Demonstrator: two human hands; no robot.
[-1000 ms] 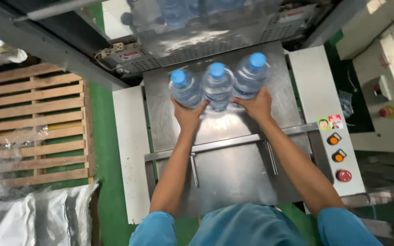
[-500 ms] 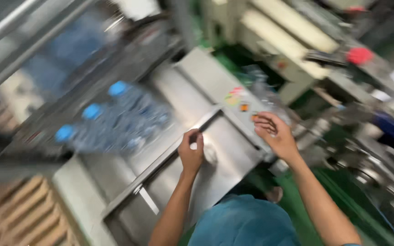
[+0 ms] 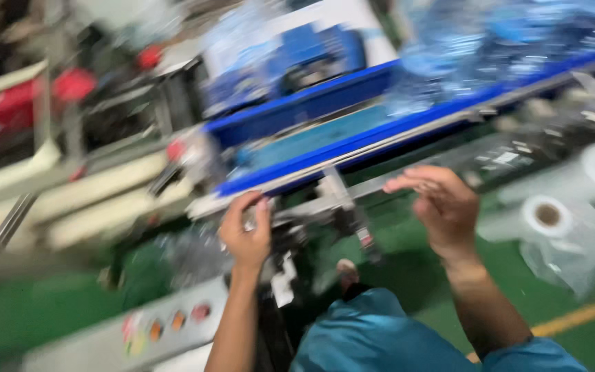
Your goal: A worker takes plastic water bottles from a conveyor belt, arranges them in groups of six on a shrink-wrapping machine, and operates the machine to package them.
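At the far left lie cream-coloured machine rails (image 3: 70, 200), and low down a grey control panel (image 3: 153, 331) with a row of small coloured buttons, all smeared by motion blur. Your left hand (image 3: 246, 234) is raised in the air with its fingers curled loosely inward; it grips nothing that can be made out, and it hangs just below the blue conveyor (image 3: 352, 131) that slants up to the right. Your right hand (image 3: 442, 207) is likewise empty, fingers half open and bent forward, near the conveyor's lower edge. By my reading you are between holds, both hands travelling toward the line rather than working on it. The water bottles (image 3: 476, 48) ride on the conveyor at upper right, well apart from either hand, so taking them would call for a long reach up and to the right. A metal bracket (image 3: 335, 193) juts between your hands and could catch a sleeve. Further right two rolls of clear plastic film (image 3: 573, 200) lie near the green floor (image 3: 394, 275), with a yellow line (image 3: 580, 315) beneath.
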